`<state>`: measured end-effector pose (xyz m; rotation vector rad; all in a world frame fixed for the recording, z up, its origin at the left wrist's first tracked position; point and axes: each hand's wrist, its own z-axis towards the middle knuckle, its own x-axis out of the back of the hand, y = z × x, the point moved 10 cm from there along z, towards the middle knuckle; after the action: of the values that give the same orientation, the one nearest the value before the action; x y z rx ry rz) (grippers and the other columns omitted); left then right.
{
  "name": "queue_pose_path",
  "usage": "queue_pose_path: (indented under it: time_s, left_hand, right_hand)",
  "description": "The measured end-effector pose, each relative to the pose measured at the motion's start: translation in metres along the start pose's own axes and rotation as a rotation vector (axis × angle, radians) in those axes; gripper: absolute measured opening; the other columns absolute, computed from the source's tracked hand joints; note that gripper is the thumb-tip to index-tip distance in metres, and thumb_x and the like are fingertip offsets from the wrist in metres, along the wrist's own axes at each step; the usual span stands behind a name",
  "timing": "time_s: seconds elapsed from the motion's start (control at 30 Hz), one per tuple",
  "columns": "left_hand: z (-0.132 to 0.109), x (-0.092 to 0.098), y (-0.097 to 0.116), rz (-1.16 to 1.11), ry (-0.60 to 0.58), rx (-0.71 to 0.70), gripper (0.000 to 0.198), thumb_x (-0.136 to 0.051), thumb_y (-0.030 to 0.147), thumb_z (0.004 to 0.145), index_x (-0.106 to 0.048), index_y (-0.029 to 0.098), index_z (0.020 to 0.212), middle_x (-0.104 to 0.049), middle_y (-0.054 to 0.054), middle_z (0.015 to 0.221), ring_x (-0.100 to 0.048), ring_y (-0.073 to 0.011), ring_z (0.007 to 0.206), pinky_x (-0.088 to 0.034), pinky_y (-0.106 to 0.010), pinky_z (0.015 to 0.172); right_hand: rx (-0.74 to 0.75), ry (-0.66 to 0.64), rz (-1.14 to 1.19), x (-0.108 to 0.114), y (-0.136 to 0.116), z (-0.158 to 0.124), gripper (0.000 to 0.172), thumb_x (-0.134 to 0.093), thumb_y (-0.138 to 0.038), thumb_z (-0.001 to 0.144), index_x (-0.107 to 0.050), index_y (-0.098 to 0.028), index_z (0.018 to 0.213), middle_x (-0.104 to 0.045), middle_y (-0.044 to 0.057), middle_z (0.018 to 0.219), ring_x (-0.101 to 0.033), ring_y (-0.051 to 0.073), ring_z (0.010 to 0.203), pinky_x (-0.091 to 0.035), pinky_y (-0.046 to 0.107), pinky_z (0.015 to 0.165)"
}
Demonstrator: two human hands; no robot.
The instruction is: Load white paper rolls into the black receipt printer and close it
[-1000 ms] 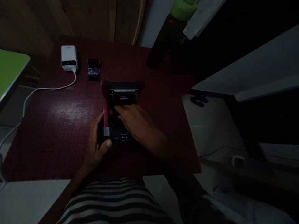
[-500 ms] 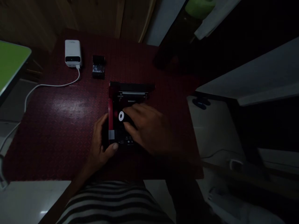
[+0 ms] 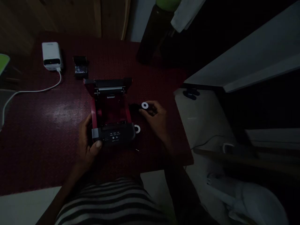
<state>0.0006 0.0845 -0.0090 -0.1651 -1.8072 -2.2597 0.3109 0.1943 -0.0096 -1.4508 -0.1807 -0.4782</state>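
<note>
A red and black printer [image 3: 118, 137] stands on the table with its lid raised, and its red inner bay shows. My left hand [image 3: 85, 139] grips its front left corner, thumb on the front edge and fingers along the side. To the right of the printer, my right hand [image 3: 156, 117] pinches a small dark roll with a white ring-shaped end [image 3: 144, 105], just above or on the table; I cannot tell which. A second white ring [image 3: 137, 128] shows beside the printer's front right corner, partly hidden by it.
A white power bank [image 3: 51, 54] with a white cable [image 3: 39, 91] lies at the back left. Near it sits a small black shiny roll [image 3: 81, 67]. A dark bottle with a green cap [image 3: 167, 4] stands at the back. A tiny thin bright piece [image 3: 137, 150] lies in front of the printer.
My right hand has lifted the roll out of the printer's bay and carried it to the right. My left hand stays on the printer. The whole view has shifted.
</note>
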Motion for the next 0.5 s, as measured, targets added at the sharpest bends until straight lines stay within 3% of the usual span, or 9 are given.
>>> queue_pose_path:
  time_s: [0.13, 0.27, 0.37, 0.43, 0.5]
  left_hand:
    - [0.001, 0.001, 0.001, 0.009, 0.003, -0.015, 0.084, -0.062, 0.075, 0.104, -0.045, 0.032, 0.175, -0.050, -0.014, 0.171, -0.047, -0.0445, 0.158, -0.038, -0.066, 0.132]
    - [0.001, 0.002, 0.004, 0.032, 0.008, -0.032, 0.082, -0.061, 0.075, 0.104, -0.048, 0.032, 0.173, -0.051, -0.014, 0.170, -0.049, -0.0438, 0.158, -0.040, -0.066, 0.130]
    - [0.000, 0.001, 0.002, 0.019, -0.001, -0.012, 0.083, -0.061, 0.075, 0.104, -0.046, 0.032, 0.174, -0.049, -0.014, 0.173, -0.047, -0.0439, 0.159, -0.038, -0.066, 0.132]
    - [0.000, 0.001, 0.001, 0.009, -0.004, 0.001, 0.084, -0.061, 0.074, 0.104, -0.044, 0.032, 0.175, -0.048, -0.013, 0.174, -0.045, -0.0441, 0.160, -0.036, -0.067, 0.133]
    - [-0.001, 0.000, 0.000, 0.005, -0.009, 0.001, 0.083, -0.061, 0.072, 0.105, -0.043, 0.034, 0.176, -0.047, -0.013, 0.174, -0.044, -0.0442, 0.160, -0.034, -0.067, 0.134]
  right_hand:
    - [-0.004, -0.019, 0.011, -0.012, 0.005, -0.008, 0.030, -0.083, -0.036, 0.082, -0.073, -0.027, 0.108, -0.084, 0.004, 0.109, -0.079, 0.026, 0.102, -0.065, 0.045, 0.094]
    - [-0.010, -0.014, -0.005, 0.012, -0.002, -0.026, 0.042, -0.082, -0.031, 0.082, -0.074, -0.027, 0.123, -0.084, 0.008, 0.129, -0.080, 0.028, 0.111, -0.066, 0.046, 0.095]
    - [-0.025, -0.099, -0.091, 0.025, -0.007, -0.052, 0.035, -0.080, -0.030, 0.086, -0.079, -0.027, 0.121, -0.085, 0.009, 0.124, -0.080, 0.025, 0.097, -0.066, 0.045, 0.091]
    - [-0.018, -0.205, -0.092, 0.017, -0.010, -0.069, 0.038, -0.083, -0.028, 0.083, -0.081, -0.027, 0.121, -0.086, 0.008, 0.122, -0.080, 0.024, 0.093, -0.067, 0.043, 0.089]
    - [0.001, -0.249, -0.036, 0.003, -0.011, -0.081, 0.041, -0.083, -0.023, 0.080, -0.081, -0.027, 0.121, -0.086, 0.007, 0.123, -0.081, 0.025, 0.102, -0.067, 0.042, 0.091]
